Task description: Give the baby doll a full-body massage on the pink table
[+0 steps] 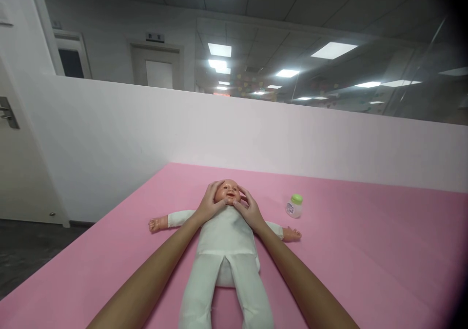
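A baby doll (227, 234) with a white cloth body lies on its back, arms spread and face up. My left hand (211, 203) cups the left side of its head, fingers curved round it and thumb by the chin. On the other side my right hand (251, 209) does the same, its thumb also near the chin. The doll's head (229, 191) is held between both palms. Parts of its upper arms are hidden behind my hands and wrists.
A small clear jar (293, 207) with a green lid stands right of the doll on the pink padded table (347, 251). A low white wall (256, 134) runs along the far edge, with glass above. A door (22, 173) is at the left.
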`<state>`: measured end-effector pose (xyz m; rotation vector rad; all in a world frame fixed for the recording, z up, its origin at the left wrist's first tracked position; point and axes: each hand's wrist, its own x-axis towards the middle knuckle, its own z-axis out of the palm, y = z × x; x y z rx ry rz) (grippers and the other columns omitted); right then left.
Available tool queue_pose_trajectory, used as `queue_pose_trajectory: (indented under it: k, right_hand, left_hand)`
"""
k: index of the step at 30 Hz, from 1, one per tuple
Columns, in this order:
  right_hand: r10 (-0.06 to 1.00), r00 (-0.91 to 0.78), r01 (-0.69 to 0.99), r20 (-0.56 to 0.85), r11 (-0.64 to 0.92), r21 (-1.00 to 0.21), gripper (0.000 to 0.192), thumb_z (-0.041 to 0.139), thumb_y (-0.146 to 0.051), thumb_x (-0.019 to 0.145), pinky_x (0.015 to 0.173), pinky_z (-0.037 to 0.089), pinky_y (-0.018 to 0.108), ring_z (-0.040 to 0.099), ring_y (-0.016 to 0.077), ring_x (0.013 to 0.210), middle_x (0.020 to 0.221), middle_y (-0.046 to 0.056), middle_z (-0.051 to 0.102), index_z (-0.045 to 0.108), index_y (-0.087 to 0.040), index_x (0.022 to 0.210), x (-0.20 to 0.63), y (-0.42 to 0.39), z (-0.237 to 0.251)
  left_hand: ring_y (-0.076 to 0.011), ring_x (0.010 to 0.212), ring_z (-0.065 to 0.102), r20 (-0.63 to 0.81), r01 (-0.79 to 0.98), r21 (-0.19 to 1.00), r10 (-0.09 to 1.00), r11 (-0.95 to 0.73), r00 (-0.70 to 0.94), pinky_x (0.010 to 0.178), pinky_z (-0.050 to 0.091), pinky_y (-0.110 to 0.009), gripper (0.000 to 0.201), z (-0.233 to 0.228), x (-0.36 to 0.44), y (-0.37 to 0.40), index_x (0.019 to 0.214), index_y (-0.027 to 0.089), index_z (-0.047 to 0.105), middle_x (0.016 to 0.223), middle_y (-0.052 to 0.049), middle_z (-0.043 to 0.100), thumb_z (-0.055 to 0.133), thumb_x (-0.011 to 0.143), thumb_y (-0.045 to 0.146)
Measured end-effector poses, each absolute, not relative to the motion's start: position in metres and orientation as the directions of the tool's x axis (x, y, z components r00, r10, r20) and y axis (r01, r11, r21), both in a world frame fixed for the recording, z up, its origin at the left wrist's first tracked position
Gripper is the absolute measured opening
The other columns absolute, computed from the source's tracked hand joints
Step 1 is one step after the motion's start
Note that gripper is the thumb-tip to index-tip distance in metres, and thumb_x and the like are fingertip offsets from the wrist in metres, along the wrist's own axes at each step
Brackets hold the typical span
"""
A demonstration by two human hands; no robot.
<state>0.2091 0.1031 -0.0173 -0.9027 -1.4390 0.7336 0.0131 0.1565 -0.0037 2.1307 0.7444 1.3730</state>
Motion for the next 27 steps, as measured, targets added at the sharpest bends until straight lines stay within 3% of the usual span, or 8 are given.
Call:
queue_pose_trajectory:
  k: [13, 19, 27]
  right_hand:
    - [0.854, 0.052, 0.138, 0.517, 0.507, -0.851, 0.065, 0.075, -0.044, 0.082, 0.105, 0.054, 0.046, 0.056, 0.0287, 0.131, 0.152, 0.009, 0.051, 0.054, -0.03, 0.142, 0.2106, 0.1065, -0.0207]
    - [0.853, 0.072, 0.166, 0.517, 0.501, -0.849, 0.054, 0.065, -0.041, 0.088, 0.112, 0.047, 0.049, 0.056, 0.0278, 0.13, 0.149, 0.006, 0.054, 0.056, -0.031, 0.141, 0.2118, 0.1096, -0.0217]
    - [0.861, 0.069, 0.165, 0.503, 0.488, -0.857, 0.054, 0.064, -0.04, 0.09, 0.111, 0.048, 0.047, 0.055, 0.0275, 0.131, 0.151, 0.006, 0.051, 0.054, -0.03, 0.142, 0.2116, 0.1107, -0.0231]
  left_hand:
    - [-0.0302, 0.141, 0.045, 0.668, 0.184, 0.647, 0.666, -0.74, 0.331, 0.118, 0.039, -0.049, 0.065, -0.0044, 0.0129, 0.1581, 0.145, 0.028, 0.048, 0.147, -0.01, 0.049, 0.072, 0.087, 0.045]
    - [-0.0303, 0.141, 0.044, 0.655, 0.182, 0.661, 0.678, -0.728, 0.333, 0.12, 0.037, -0.05, 0.059, -0.0007, 0.0134, 0.1551, 0.144, 0.027, 0.05, 0.146, -0.01, 0.05, 0.068, 0.09, 0.043]
    - [-0.0302, 0.14, 0.046, 0.66, 0.183, 0.657, 0.675, -0.731, 0.329, 0.118, 0.039, -0.049, 0.062, -0.0018, 0.0146, 0.1554, 0.144, 0.029, 0.05, 0.146, -0.01, 0.049, 0.072, 0.088, 0.042]
